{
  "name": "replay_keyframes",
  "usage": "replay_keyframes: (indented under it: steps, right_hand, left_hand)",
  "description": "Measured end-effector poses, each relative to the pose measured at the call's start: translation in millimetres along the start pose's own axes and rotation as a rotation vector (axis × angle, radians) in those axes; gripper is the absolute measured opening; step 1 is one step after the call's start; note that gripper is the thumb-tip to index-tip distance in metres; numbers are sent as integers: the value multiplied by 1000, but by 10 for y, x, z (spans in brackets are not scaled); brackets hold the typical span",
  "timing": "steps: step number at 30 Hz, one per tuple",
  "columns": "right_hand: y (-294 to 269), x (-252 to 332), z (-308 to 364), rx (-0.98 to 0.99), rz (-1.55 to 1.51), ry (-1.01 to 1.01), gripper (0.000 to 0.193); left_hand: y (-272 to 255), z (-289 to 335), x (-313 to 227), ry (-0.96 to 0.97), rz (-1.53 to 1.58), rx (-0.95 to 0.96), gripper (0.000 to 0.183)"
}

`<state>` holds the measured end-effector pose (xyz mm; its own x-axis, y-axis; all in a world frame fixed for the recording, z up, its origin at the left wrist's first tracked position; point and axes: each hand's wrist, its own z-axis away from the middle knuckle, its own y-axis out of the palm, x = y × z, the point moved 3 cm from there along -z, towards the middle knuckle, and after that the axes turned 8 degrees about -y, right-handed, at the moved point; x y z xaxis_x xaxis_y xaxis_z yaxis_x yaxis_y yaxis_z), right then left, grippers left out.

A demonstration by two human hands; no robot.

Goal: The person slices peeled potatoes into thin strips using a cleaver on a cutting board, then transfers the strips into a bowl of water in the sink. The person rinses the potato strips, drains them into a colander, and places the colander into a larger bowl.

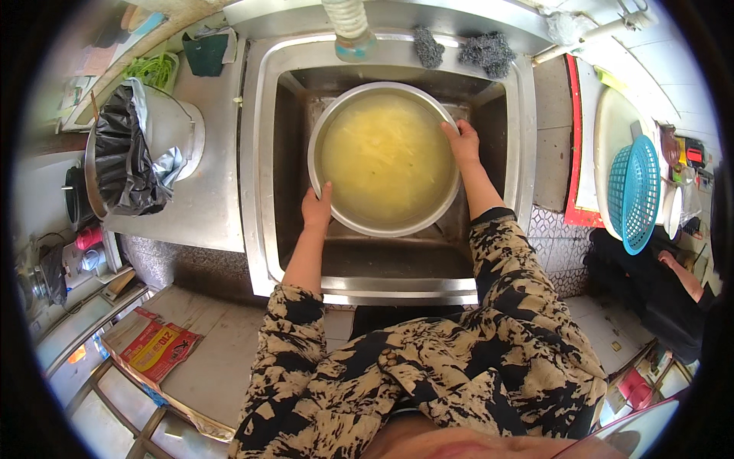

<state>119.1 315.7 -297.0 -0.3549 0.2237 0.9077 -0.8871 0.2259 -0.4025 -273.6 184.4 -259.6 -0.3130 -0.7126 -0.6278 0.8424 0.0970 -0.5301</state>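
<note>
Stainless-steel sink point(260, 168) holding a round silver metal basin point(386, 231) of cloudy yellow liquid point(382, 187), set between bare hands: left grip point(316, 205) closed on its near-left rim, right grip point(463, 143) closed on its far-right rim.

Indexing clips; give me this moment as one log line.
left hand: on metal basin, left rim | right hand: on right rim | contents: yellowish pieces, liquid | place: sink

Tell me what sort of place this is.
Probably a kitchen: a metal sink holds a basin of yellowish strips in liquid, with dark scouring pads along the sink's far edge.
</note>
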Motion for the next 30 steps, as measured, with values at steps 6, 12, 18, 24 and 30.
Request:
replay_keyframes:
  steps: [6,12,18,24,30]
  right_hand:
    - [-175,316,233,48,-304,127,18]
    - [-520,1157,543,78,-302,18,18]
    - [-536,1860,825,185,-348,-36,21]
    - [-249,2215,1364,243,-352,-69,20]
    - [403,2357,1813,292,-392,-64,22]
  left_hand:
    - [-207,302,-251,50,235,-32,29]
    - [-711,794,-634,59,178,-220,29]
    - [-1157,1190,-736,-107,633,-164,15]
    - [-1793,1469,-516,-9,658,-181,10]
    - [-2394,1363,54,20,638,-278,11]
